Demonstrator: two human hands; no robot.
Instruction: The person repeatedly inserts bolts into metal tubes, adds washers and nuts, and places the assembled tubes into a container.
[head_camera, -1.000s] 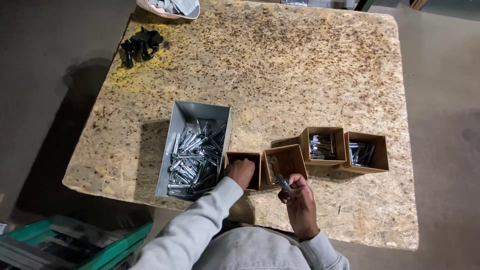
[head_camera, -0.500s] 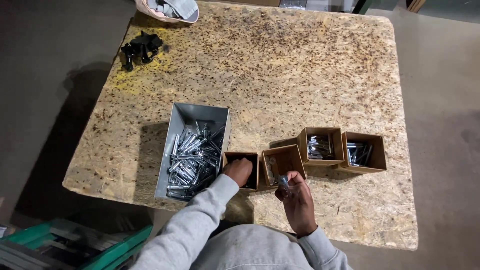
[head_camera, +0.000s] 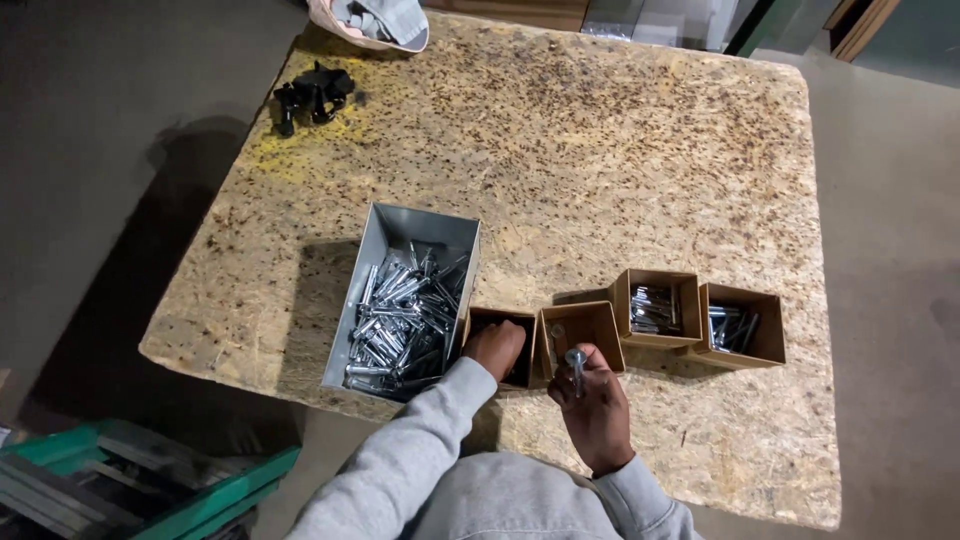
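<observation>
Bolt (head_camera: 577, 362) is sitting upright in the right hand (head_camera: 598, 412), fingers closing around its shank, just short of the second small carton (head_camera: 580, 330). The left hand (head_camera: 494, 347) is reaching into the first small carton (head_camera: 500, 318); its grasp cannot be told. Beyond the fingers, two further cartons (head_camera: 660, 300) (head_camera: 742, 322) are already holding sorted pieces. The grey bin (head_camera: 405, 297) is remaining well filled, so much sorting appears outstanding.

Open board beyond a crowded near edge

Blocked along the near edge by the grey metal bin (head_camera: 405, 300) and four cardboard boxes (head_camera: 655, 308) standing close together; wide bare table (head_camera: 600, 160) behind, apart from black parts (head_camera: 312, 92) at the far-left corner.
</observation>
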